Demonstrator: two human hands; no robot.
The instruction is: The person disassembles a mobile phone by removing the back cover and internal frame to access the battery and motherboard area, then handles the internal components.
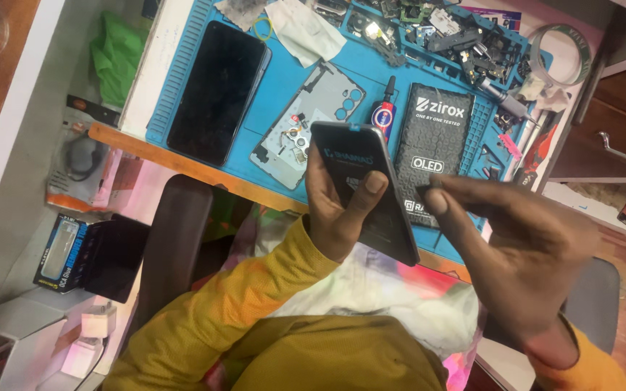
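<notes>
We look down on a blue mat [284, 94] that covers most of the bench [146, 145]; its near edge runs along the bench's orange lip.

- Large items first: a dark phone [217, 90] lies flat on the mat's left part, screen up, close to the left ribbed edge. Beside it, toward the middle, lies a grey frame [306, 123] with small parts on it.
- A black pack [435, 137] lies on the mat's right part, reaching nearly to the near edge. A small tube [384, 112] lies between frame and pack.
- Far right corner of the mat: a heap of small dark parts [465, 43], crowded, with little free room there. A tape ring [563, 54] sits just off the mat's right edge, tools [537, 145] below it.
- Open mat shows between phone and frame, and in the strip above the frame.

Our left hand [338, 210] holds a dark panel [367, 188] above the near edge of the mat, tilted, its lower corner hanging past the bench lip. The fingers wrap behind it and the thumb presses across its face.

Our right hand [523, 246] is just to the right, thumb and forefinger pinched together at the panel's right edge; what they pinch is too small to tell. The other fingers curl loosely.

Off the bench, at left, a small box [63, 253] rests on a lower shelf.
</notes>
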